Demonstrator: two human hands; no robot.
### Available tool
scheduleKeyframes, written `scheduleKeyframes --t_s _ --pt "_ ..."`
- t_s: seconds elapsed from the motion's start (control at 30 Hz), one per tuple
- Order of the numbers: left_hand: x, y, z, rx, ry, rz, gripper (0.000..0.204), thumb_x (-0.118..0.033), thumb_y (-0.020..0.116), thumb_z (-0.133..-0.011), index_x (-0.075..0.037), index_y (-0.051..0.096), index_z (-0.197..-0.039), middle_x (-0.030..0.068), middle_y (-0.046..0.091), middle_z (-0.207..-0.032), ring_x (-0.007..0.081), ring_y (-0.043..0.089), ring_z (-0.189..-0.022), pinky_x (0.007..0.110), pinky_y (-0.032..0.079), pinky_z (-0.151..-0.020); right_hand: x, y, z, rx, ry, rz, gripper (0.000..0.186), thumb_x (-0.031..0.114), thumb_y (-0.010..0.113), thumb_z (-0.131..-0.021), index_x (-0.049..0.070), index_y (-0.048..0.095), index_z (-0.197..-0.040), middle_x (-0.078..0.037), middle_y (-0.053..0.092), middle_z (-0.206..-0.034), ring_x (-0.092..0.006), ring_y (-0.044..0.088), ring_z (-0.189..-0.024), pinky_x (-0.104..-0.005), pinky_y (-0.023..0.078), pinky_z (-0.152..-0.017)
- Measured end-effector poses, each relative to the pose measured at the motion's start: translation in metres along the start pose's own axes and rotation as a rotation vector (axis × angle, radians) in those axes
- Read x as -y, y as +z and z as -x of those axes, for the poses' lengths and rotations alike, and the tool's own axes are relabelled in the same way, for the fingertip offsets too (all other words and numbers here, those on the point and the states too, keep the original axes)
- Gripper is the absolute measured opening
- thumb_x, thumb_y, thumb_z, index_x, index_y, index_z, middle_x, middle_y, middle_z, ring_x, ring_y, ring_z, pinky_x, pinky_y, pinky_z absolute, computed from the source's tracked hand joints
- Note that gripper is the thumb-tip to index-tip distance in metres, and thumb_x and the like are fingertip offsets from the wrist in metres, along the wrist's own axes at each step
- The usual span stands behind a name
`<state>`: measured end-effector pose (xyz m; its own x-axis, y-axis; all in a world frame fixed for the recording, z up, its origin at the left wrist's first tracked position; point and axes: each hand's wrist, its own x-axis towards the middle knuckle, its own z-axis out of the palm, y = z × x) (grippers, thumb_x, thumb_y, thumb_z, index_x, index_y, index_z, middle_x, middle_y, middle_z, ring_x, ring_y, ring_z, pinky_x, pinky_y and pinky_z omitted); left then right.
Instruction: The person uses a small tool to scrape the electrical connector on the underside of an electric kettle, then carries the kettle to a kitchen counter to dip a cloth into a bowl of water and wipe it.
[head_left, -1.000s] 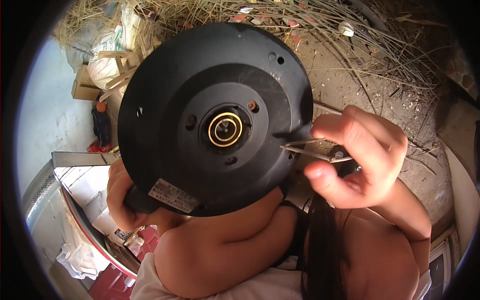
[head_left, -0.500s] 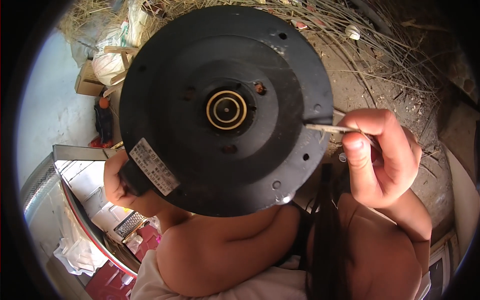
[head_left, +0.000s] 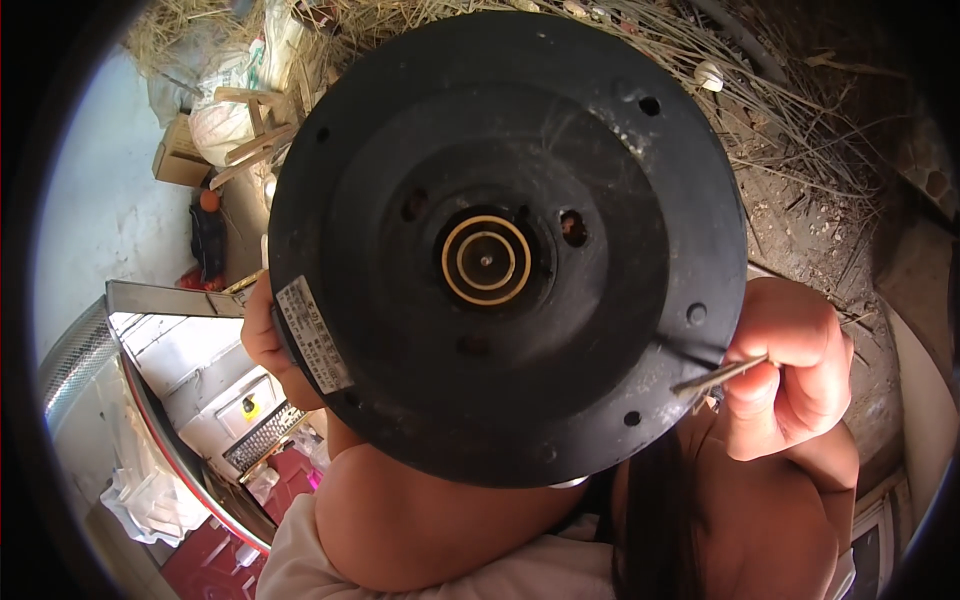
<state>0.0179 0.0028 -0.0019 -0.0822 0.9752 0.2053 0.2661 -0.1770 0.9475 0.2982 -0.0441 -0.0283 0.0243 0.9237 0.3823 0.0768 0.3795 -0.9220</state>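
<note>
Because its stepped underside is turned squarely to view, the black disc-shaped base can be inspected from rim to centre, with the brass-coloured rings in the middle, the holes around them and the pale label near the left edge all exposed. It is held up above the bare legs, between the two hands, presumably so that its face can be viewed at close range. At its left rim it is gripped by the left hand, whose fingers are bent at the edge; most of that hand is hidden by the base, so how the grip is closed behind cannot be told. At the lower right a thin stick is pinched by the right hand between thumb and bent forefinger — a narrow hold, apparently chosen because so slight a thing is best steered by the fingertips. Its free end is laid over the base's outer band, just beside the slot in the rim; whether the surface is touched cannot be made out. Steadiness seems to be left to the left hand, finer pointing to the right. Beyond the base, dry twigs are strewn over the floor, and a cardboard box is set by the wall.
</note>
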Motion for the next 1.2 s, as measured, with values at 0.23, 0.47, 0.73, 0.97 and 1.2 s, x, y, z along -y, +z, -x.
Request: scheduleKeyframes --t_s 0.23,0.47,0.73,0.97,1.2 --pt "0.000 0.000 0.001 -0.011 -0.013 0.027 0.031 -0.009 0.060 -0.072 0.007 0.050 -0.096 0.0140 0.058 -0.087 0.0173 0.055 -0.075 0.027 0.044 -0.070 -0.003 -0.004 -0.003 -0.015 -0.078 0.007 0.024 0.018 0.056 -0.089 -0.004 0.053 -0.079 -0.007 0.055 -0.064 -0.0140 0.050 -0.053 -0.0257 0.040 -0.049" --pt "0.002 0.001 0.000 -0.025 -0.011 0.046 0.028 -0.008 0.059 -0.074 0.008 0.051 -0.095 0.0143 0.060 -0.086 0.0166 0.056 -0.074 0.026 0.046 -0.068 -0.025 0.013 -0.002 -0.228 -0.339 -0.094 0.035 -0.002 0.064 -0.060 -0.006 0.066 -0.094 -0.004 0.055 -0.052 -0.0078 0.036 -0.034 -0.0224 0.023 -0.031" --pt "0.008 -0.006 0.006 -0.047 -0.003 0.060 0.024 -0.006 0.057 -0.076 0.009 0.054 -0.095 0.0146 0.062 -0.085 0.0158 0.058 -0.073 0.024 0.047 -0.067 -0.024 0.007 0.000 -0.166 -0.296 -0.056 0.036 -0.003 0.060 -0.060 -0.002 0.067 -0.095 0.001 0.048 -0.047 -0.0082 0.035 -0.034 -0.0236 0.023 -0.033" --pt "0.010 -0.013 0.004 0.012 0.085 0.029 0.020 -0.004 0.057 -0.075 0.009 0.053 -0.090 0.0156 0.062 -0.084 0.0178 0.058 -0.072 0.027 0.046 -0.068 -0.023 0.010 -0.002 -0.143 -0.278 -0.078 0.034 -0.003 0.059 -0.062 -0.002 0.067 -0.095 0.001 0.050 -0.049 -0.0082 0.035 -0.034 -0.0235 0.023 -0.033" --pt "0.001 -0.002 0.002 0.046 0.089 0.132 0.019 -0.003 0.058 -0.076 0.008 0.054 -0.090 0.0180 0.062 -0.087 0.0200 0.059 -0.075 0.029 0.047 -0.071 -0.028 0.015 0.004 -0.158 -0.293 -0.102 0.032 -0.004 0.059 -0.067 -0.005 0.065 -0.098 -0.002 0.055 -0.053 -0.0094 0.038 -0.034 -0.0234 0.026 -0.033"
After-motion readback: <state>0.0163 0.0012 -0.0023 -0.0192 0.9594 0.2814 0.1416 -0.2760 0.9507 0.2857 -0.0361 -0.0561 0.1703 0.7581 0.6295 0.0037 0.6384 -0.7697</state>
